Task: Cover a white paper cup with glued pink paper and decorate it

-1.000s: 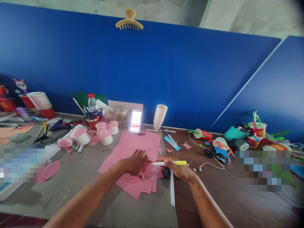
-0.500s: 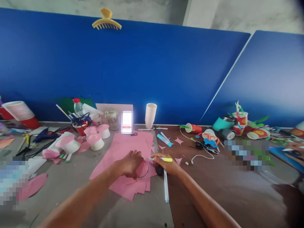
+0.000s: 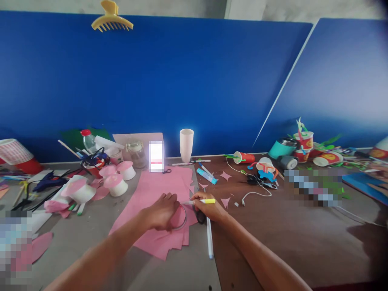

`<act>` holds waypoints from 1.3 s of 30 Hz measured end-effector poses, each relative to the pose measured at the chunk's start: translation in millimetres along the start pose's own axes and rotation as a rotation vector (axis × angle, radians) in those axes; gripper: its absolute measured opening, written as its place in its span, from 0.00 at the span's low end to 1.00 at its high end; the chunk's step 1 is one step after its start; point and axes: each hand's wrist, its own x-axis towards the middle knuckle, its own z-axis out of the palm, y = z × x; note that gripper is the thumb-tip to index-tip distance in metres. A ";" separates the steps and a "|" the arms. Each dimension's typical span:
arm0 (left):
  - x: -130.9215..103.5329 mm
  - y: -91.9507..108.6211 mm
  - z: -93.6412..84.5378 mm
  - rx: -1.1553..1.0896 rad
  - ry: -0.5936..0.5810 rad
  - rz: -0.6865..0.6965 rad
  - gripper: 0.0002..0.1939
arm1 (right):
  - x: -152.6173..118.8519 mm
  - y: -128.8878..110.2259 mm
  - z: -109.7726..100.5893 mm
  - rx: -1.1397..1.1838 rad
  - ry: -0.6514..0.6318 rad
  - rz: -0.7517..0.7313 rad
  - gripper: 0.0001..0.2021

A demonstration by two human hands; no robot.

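Observation:
My left hand (image 3: 163,211) is closed on the near-left rim of a round ring (image 3: 186,220), holding it flat on a stack of pink paper sheets (image 3: 160,182). What the ring belongs to is partly hidden by the fingers. In my right hand (image 3: 209,209) is a white felt-tip pen with a yellow end (image 3: 209,201), its tip pointing left towards the upper edge of the ring. Under that hand lie black-handled scissors (image 3: 200,217), partly covered. A white pen with a pale blue end (image 3: 210,242) rests beside the paper.
A lit phone (image 3: 156,155) and white paper cups (image 3: 186,145) stand at the blue partition (image 3: 182,81). Pink-topped cup pieces (image 3: 117,185) sit left; a glue stick (image 3: 206,176), pink scraps and a white cable (image 3: 254,196) lie right. Another person's hand (image 3: 380,178) shows far right.
The camera view has shifted slightly, moving the background left. Both hands keep their grips and stay close together at the ring, with only slight movement.

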 end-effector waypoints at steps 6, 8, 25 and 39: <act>0.8 1.0 -1.3 0.001 -0.006 -0.003 0.35 | 4.7 4.6 2.6 0.009 -0.014 -0.012 0.06; 1.4 1.1 -1.0 -0.001 -0.004 -0.002 0.34 | 5.7 6.1 3.7 0.015 -0.021 -0.015 0.05; 3.1 -2.7 5.8 -0.024 0.024 0.003 0.33 | -13.4 -8.0 -1.7 -0.101 -0.041 -0.038 0.07; 1.8 1.2 0.6 -0.015 0.006 0.006 0.32 | -51.4 -9.4 12.2 -0.506 -0.025 -0.322 0.08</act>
